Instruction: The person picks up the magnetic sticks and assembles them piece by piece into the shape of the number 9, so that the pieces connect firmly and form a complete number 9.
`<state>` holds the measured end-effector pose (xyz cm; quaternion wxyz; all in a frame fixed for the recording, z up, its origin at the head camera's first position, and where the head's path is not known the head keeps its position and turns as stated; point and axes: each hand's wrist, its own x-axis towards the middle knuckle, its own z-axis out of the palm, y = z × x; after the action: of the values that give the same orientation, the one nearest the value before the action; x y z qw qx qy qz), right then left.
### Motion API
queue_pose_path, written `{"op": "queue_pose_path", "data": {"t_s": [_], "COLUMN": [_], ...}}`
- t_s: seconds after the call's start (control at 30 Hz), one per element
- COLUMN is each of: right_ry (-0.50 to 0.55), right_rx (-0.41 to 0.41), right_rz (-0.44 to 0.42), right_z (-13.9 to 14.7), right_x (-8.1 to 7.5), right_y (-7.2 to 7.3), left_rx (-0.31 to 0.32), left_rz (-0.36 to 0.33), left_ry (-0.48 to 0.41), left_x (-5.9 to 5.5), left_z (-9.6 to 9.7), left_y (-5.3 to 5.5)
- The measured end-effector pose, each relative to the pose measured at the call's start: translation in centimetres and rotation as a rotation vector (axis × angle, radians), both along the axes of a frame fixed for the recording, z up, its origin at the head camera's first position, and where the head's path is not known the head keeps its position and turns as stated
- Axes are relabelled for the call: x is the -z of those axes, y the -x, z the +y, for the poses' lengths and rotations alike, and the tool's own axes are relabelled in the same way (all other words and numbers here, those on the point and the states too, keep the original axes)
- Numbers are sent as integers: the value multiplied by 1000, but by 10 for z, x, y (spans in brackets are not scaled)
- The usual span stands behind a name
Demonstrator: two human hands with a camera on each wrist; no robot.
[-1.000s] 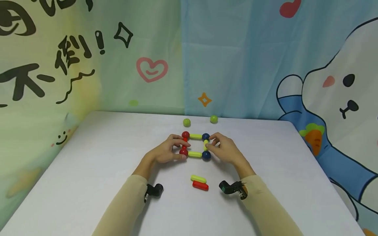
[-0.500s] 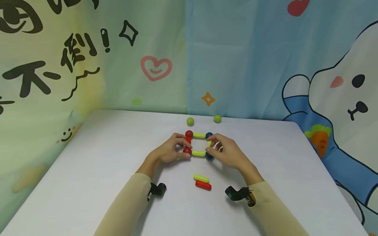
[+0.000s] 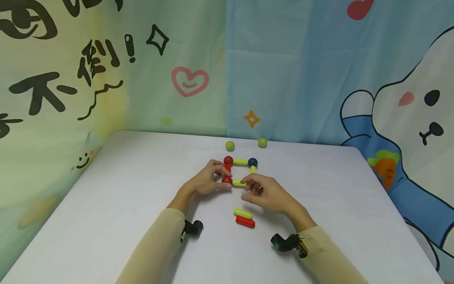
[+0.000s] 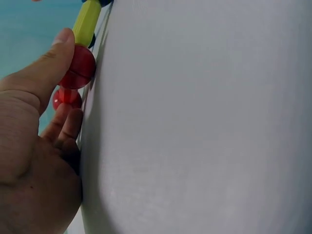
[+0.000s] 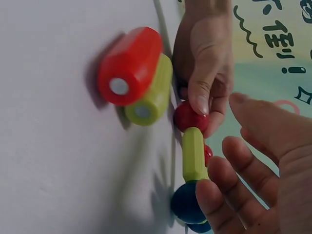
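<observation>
A flat square of magnetic balls and rods lies on the table. Its left side is a red rod (image 3: 228, 167) between a far red ball (image 3: 228, 160) and a near red ball (image 3: 226, 180). My left hand (image 3: 209, 179) grips this side, thumb against the near red ball (image 4: 82, 68). Yellow-green rods (image 3: 240, 162) form the other sides, with a far blue ball (image 3: 252, 162) at one corner. My right hand (image 3: 271, 193), fingers loosely bent, holds nothing; in the head view it hides the near blue ball (image 5: 187, 202), which shows beside its fingertips in the right wrist view.
A loose yellow-green rod (image 3: 242, 213) and a loose red rod (image 3: 245, 221) lie side by side nearer me. Two green balls, a left one (image 3: 229, 146) and a right one (image 3: 262, 142), sit near the back edge of the white table (image 3: 142, 157). A printed curtain (image 3: 283, 79) hangs behind.
My right hand has moved off the square's right side, towards me, uncovering the far blue ball. The left hand stays on the red side. The head view has shifted slightly.
</observation>
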<state>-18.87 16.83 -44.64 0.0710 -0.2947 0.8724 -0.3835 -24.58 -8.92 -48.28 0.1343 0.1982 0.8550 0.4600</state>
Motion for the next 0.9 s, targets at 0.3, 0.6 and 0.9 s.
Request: {"op": "queue_pose_path", "data": {"t_s": [0.3,0.6,0.9], "right_ry": [-32,-55,-74], "right_rx": [-91,-125,-106], "right_rz": [-38,-53,-123], "right_z": [-4,-7,-4], "right_x": [6,12,12], "right_y": [-6,-8,-12], "left_rx": [9,82,121], "left_rz": [-16,-35,-21], "left_ry": [9,53,50], "left_x": [-1,-9,-4], "left_z": [1,-10,-9], "left_y": [-1,4,6]}}
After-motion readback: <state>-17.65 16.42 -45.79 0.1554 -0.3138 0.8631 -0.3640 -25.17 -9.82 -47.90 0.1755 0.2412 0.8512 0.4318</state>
